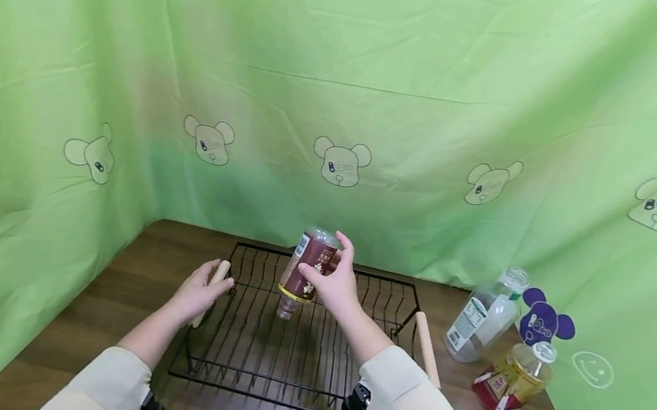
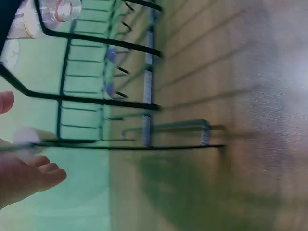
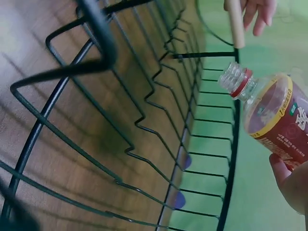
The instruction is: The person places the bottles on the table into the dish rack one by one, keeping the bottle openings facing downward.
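My right hand (image 1: 338, 286) grips a clear plastic bottle (image 1: 310, 258) with a dark red label and yellow band. It is tilted upside down, its uncapped neck pointing down over the black wire dish rack (image 1: 254, 389). In the right wrist view the bottle's neck (image 3: 237, 81) has a red ring, and a thumb (image 3: 288, 185) presses the label. My left hand (image 1: 198, 292) is around the rack's left wooden handle (image 1: 220, 272), thumb on one side and fingers on the other. Seen from the left wrist, the fingers (image 2: 41, 175) extend past the handle rather than curling round it.
To the right of the rack's other wooden handle (image 1: 428, 350) stand a clear bottle with a white-green label (image 1: 468, 324) and a shorter bottle with a red-yellow label (image 1: 507, 381). The brown wooden table (image 1: 97, 306) meets a green patterned cloth (image 1: 346, 117) behind and at the sides.
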`<state>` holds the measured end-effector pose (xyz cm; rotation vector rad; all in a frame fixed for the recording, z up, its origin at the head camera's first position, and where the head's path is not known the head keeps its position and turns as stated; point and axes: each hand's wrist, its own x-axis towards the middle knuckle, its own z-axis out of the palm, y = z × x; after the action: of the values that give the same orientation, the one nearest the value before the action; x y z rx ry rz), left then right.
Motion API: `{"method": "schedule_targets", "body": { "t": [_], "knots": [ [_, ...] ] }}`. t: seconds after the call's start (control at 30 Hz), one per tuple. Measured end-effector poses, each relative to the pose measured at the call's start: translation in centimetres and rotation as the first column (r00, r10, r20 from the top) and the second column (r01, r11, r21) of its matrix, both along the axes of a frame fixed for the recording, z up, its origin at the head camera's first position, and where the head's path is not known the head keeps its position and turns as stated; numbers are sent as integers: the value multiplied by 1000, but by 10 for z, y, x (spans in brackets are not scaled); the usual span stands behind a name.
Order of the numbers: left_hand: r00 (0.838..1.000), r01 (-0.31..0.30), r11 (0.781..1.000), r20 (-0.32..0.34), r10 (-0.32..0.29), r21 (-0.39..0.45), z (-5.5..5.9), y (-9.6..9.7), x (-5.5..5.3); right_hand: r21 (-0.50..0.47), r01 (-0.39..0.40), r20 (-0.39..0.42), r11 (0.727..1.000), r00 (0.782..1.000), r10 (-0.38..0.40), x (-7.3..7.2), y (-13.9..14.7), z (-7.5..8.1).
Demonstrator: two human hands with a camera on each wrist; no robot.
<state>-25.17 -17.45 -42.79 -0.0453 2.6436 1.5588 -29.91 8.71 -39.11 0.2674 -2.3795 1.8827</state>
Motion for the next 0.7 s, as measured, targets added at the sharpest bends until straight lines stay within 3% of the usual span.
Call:
{"method": "schedule_targets", "body": {
  "t": [0.2, 0.43, 0.7],
  "knots": [
    [999, -13, 997, 40, 10, 72, -17, -6, -1, 51, -30, 1, 998, 1000, 30, -7, -15, -7],
    [998, -5, 985, 63, -6, 173, -20, -7, -3, 105, -83, 22, 991, 996, 81, -9, -25, -12],
    [997, 4, 979, 76, -20, 203, -21, -7, -3, 139, -143, 53, 980, 989, 137, -11, -29, -21]
  ]
}}
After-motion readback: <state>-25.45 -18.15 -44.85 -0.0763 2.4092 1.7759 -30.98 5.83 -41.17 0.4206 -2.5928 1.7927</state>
